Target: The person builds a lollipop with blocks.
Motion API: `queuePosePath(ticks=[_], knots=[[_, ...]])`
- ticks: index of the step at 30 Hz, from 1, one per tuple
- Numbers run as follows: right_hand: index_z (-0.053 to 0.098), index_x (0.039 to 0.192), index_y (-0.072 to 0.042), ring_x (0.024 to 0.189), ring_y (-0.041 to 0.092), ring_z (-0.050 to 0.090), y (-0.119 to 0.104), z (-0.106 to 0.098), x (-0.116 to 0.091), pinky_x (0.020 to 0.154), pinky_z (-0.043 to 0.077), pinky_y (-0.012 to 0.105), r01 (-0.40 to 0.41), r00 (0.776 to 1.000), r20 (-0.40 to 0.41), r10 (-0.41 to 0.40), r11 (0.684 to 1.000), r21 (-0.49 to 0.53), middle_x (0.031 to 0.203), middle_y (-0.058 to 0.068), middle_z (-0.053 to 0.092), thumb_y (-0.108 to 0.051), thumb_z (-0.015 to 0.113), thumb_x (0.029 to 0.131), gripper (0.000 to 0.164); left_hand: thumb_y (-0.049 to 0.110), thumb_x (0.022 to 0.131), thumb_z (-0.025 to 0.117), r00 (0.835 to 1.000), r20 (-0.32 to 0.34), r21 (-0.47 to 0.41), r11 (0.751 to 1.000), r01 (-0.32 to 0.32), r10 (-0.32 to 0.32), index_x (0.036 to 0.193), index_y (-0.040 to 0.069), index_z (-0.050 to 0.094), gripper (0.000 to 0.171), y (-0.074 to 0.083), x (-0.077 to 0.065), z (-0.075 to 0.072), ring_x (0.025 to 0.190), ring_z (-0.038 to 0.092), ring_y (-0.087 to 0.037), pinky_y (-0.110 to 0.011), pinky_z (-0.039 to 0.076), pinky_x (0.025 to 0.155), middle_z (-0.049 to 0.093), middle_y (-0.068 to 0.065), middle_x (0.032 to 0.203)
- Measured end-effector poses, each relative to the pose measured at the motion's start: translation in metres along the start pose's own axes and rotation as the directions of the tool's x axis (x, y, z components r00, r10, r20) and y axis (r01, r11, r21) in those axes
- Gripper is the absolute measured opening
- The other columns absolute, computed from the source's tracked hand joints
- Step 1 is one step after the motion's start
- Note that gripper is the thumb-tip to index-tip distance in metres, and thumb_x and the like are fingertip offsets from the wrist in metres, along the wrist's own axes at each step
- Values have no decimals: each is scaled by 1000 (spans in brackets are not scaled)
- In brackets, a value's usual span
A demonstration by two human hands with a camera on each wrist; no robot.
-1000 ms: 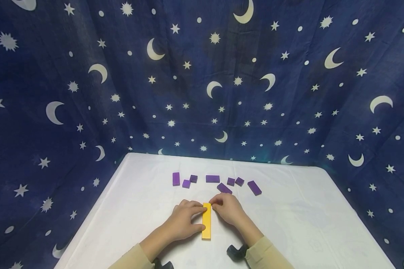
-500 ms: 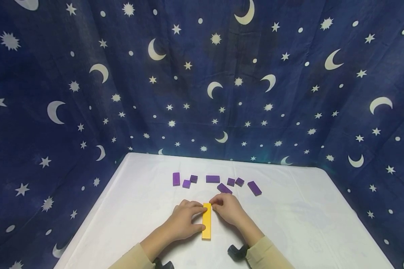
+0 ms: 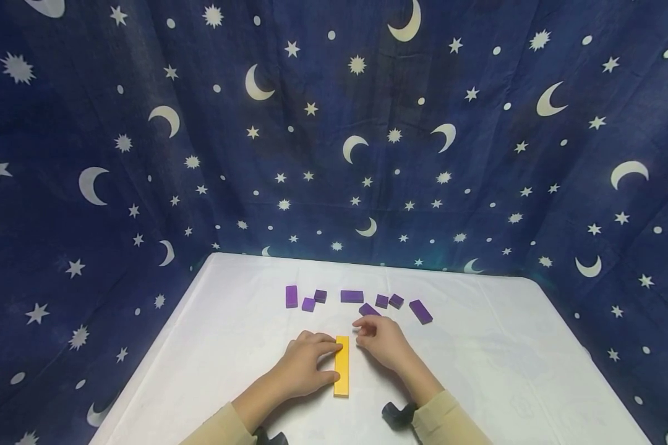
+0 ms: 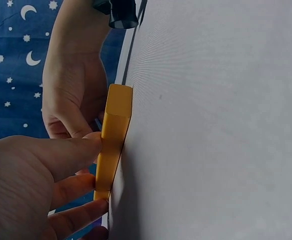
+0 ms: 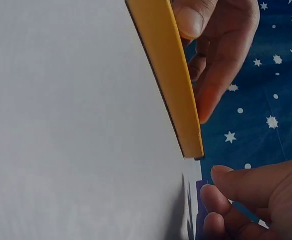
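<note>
- While your left hand (image 3: 306,364) stays on the yellow rectangular bar (image 3: 342,368), your right hand (image 3: 386,341) has just come off the bar's far right corner. Main change.
- Yellow bar: on the table between your hands, long side pointing away from you; hasn't visibly shifted. Can't tell if it's one piece or several butted together.
- Left grip: thumb and forefinger spread wide along the bar, tips resting on it, steadying rather than wrapped round.
- Right grip: fingers loosely bent, narrow space at the tips, nothing visibly held. Clear of the bar, near the slanted purple rectangular block (image 3: 368,310), partly hidden behind your hand; contact can't be told.
- Meaning, as a judgement: bar looks settled enough for one hand, so your right is free.
- Farther out, a loose row: purple upright-lying block (image 3: 292,296), two small purple squares (image 3: 308,304) beside each other, purple crosswise block (image 3: 352,296), another pair of purple squares (image 3: 381,301), purple angled block (image 3: 420,311) at the right end.
- Surface: white tablecloth (image 3: 479,346), faintly creased, rounded far corners.
- Room: dark-blue curtain (image 3: 334,161) printed with pale moons, stars and dots, behind the table and round both sides.
</note>
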State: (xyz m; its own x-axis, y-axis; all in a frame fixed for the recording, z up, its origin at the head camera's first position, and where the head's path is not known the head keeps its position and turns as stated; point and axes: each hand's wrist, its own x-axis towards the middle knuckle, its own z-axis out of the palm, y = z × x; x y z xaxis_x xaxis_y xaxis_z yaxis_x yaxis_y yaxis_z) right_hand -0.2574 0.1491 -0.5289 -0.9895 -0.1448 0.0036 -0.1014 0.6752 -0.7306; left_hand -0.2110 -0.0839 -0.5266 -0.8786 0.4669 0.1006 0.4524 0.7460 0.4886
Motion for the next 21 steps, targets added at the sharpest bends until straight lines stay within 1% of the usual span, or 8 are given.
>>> queuePosePath(ticks=[2,9,16,21], knots=[[79,117,-18,83,15,60,1,-2,1,80,57,31,3,1000,-13,-3,1000,-2,85,-5,67,-9,84,91,28,46,89,84,1000,-2,-1,1000,0,0,140,26,72,56,0,0,0,125,58,-20,-41,47,97,70,4,142],[77,124,-18,83,16,60,5,-7,3,82,57,31,-47,998,-48,47,999,7,86,-5,66,-10,85,90,36,45,89,84,1000,-6,0,1000,-4,4,140,26,73,56,-1,0,1,125,58,-21,-42,47,96,70,4,141],[78,123,-17,82,16,59,12,-14,6,77,52,31,-27,996,-88,30,999,29,86,-5,67,-6,85,86,39,45,89,83,1000,-4,2,1000,-3,3,140,27,72,56,-2,1,3,126,58,-21,-43,47,98,70,5,142],[78,123,-15,80,16,59,18,-19,8,75,51,29,-30,994,-109,34,999,38,85,-4,67,-5,86,85,41,46,89,83,1000,3,1,1000,-1,1,141,27,72,57,-3,0,2,127,58,-21,-42,47,98,70,4,143]])
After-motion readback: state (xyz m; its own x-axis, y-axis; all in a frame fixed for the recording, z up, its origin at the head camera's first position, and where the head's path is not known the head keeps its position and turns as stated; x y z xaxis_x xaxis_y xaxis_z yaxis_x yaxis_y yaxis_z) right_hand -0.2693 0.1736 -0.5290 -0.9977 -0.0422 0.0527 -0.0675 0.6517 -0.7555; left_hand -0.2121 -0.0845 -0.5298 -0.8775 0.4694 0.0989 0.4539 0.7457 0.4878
